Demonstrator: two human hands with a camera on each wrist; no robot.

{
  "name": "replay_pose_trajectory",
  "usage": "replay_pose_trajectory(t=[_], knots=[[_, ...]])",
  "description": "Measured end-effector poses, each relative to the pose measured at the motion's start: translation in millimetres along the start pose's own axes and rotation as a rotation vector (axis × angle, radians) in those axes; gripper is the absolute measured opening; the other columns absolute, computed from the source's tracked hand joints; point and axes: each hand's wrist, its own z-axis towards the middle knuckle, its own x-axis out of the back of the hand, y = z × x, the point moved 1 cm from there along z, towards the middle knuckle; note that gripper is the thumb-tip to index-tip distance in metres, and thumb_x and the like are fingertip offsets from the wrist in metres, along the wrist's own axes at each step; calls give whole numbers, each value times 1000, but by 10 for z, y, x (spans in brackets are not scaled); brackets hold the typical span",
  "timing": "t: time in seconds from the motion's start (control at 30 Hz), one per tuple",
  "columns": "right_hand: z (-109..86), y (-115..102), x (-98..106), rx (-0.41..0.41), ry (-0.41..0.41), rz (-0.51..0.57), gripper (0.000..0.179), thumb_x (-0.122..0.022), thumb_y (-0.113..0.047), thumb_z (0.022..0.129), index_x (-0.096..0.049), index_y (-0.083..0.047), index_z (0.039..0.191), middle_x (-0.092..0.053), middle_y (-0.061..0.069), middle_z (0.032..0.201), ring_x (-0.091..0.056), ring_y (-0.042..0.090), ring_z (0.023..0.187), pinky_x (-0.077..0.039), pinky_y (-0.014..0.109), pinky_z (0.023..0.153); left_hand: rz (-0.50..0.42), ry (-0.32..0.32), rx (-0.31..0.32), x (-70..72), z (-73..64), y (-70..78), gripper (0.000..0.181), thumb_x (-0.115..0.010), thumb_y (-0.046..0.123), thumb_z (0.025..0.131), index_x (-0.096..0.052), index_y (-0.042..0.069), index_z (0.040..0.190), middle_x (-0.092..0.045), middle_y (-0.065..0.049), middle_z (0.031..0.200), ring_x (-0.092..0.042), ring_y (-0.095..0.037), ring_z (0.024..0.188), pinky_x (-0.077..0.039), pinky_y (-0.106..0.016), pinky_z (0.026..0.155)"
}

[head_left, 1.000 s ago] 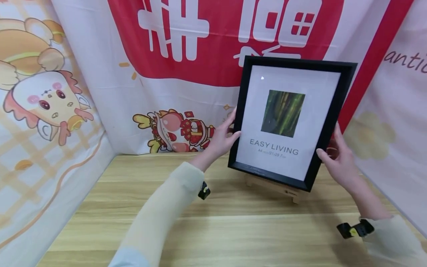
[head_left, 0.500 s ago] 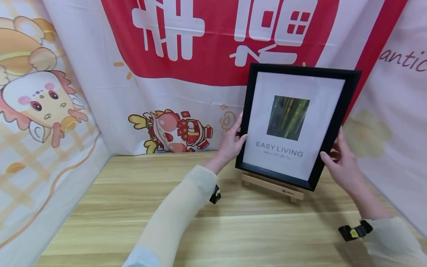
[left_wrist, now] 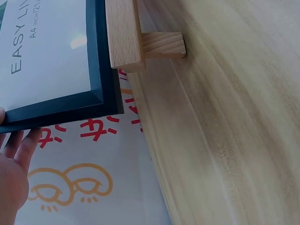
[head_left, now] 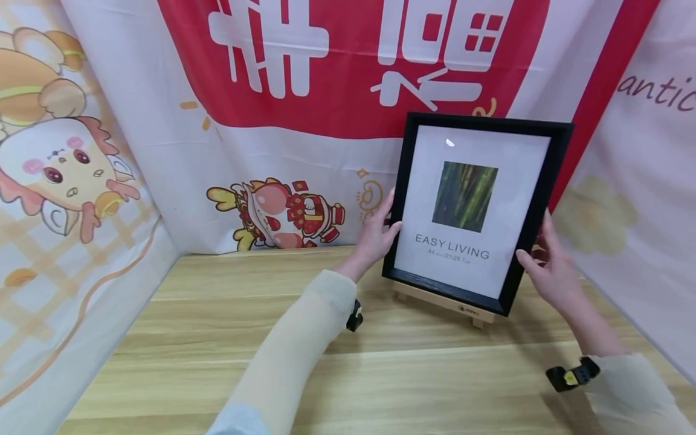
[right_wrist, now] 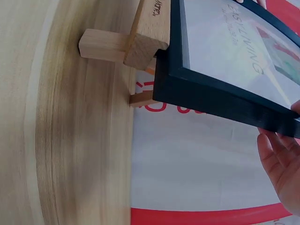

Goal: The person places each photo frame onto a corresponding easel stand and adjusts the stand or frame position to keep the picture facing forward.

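Observation:
A black picture frame (head_left: 467,284) with a white "EASY LIVING" insert and a small green photo stands tilted back at the right of the table. Its lower edge sits at the ledge of a small wooden easel (head_left: 443,300); the left wrist view shows the easel's ledge (left_wrist: 124,35) right against the frame's bottom. My left hand (head_left: 374,238) grips the left side, thumb at the front edge and fingers behind. On the opposite side my right hand (head_left: 554,272) holds the edge the same way. The easel's upper part is hidden behind the frame.
The light wooden table (head_left: 217,338) runs up to a red and white printed cloth (head_left: 304,115) behind the frame. Another printed cloth (head_left: 109,290) hangs at the left, and a pale one (head_left: 641,211) at the right.
The frame has come down toward the easel ledge, which now shows below it. Its top edge stands lower in view. Both hands keep their grip on the sides and have moved with it.

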Motion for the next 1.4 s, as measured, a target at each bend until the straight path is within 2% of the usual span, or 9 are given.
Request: replay_pose_trajectory(t=[0.23, 0.53, 0.6, 0.7, 0.83, 0.97, 1.13, 1.27, 1.4], knots=[[48, -4, -16, -2, -7, 34, 85, -56, -2, 96, -2, -28, 157, -50, 30, 121, -48, -5, 87, -41, 2, 72, 16, -24, 93, 8, 20, 6, 79, -60, 6, 96, -16, 29, 157, -33, -2, 155, -49, -21, 128, -49, -25, 93], [60, -30, -40, -18, -26, 50, 84, -56, -8, 97, -1, -29, 157, -47, 29, 125, -48, 0, 91, -43, 2, 72, -68, -29, 141, 58, 18, 4, 80, -61, 4, 95, -16, 26, 157, -34, -3, 154, -51, -24, 124, -49, -29, 94], [18, -22, -45, -43, -44, 50, 85, -57, -12, 98, 2, -29, 156, -44, 29, 129, -51, 8, 96, -43, 3, 72, -100, -41, 186, 67, -35, -21, 81, -63, 10, 95, -14, 28, 157, -37, -7, 152, -52, -27, 122, -49, -34, 95], [-101, -17, -60, -86, -67, 64, 91, -60, -16, 97, 8, -27, 156, -37, 32, 137, -54, 33, 105, -43, 4, 71, -157, -67, 220, 77, -161, -79, 85, -66, 15, 94, -10, 26, 157, -41, -18, 145, -51, -33, 122, -48, -42, 97], [-347, -16, -135, -125, -75, 100, 100, -65, -13, 94, 14, -22, 155, -28, 40, 141, -46, 59, 111, -42, 3, 71, -205, -103, 251, 57, -393, -183, 90, -71, 16, 90, -10, 22, 156, -45, -19, 141, -52, -33, 120, -47, -46, 97], [-624, 2, -271, -183, -105, 148, 104, -66, -9, 93, 17, -17, 154, -24, 44, 140, -42, 64, 113, -41, 2, 74, -212, -162, 346, 12, -656, -262, 90, -74, 16, 87, -13, 19, 153, -46, -16, 141, -52, -34, 120, -46, -47, 98], [-860, 0, -410, -309, -149, 172, 105, -67, -14, 93, 20, -18, 153, -16, 43, 144, -38, 64, 116, -45, 8, 72, -233, -224, 431, -84, -880, -323, 94, -76, 9, 84, -13, 22, 153, -42, -19, 144, -56, -33, 115, -51, -38, 92], [-925, -29, -482, -362, -142, 151, 107, -67, -19, 93, 21, -21, 152, -13, 43, 146, -40, 64, 115, -48, 13, 71, -249, -239, 409, -193, -934, -348, 97, -74, 0, 83, -13, 24, 154, -43, -22, 141, -61, -29, 109, -52, -31, 90], [-917, -38, -564, -319, -103, 177, 106, -68, -11, 92, 16, -26, 154, -16, 40, 146, -45, 60, 113, -47, 9, 70, -245, -212, 358, -277, -933, -332, 94, -72, -4, 83, -13, 19, 153, -48, -24, 136, -63, -29, 108, -50, -29, 92]])
